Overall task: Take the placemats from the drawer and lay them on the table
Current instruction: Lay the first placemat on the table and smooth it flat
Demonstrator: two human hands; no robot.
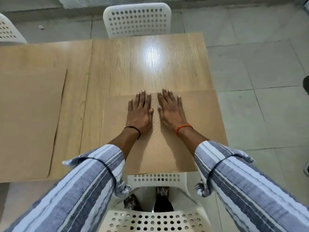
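A tan placemat (200, 118) with a fine checked weave lies flat at the near right of the wooden table (127, 67). My left hand (139, 113) and my right hand (170, 111) both press flat on it, side by side, fingers straight and pointing away from me. A second tan placemat (28, 118) lies flat on the table's left part, apart from both hands. No drawer is in view.
A white perforated chair (137, 19) stands at the table's far side, another (7, 30) at the far left. A third white chair (155, 218) sits right below me at the near edge. Grey tiled floor (259, 72) lies to the right.
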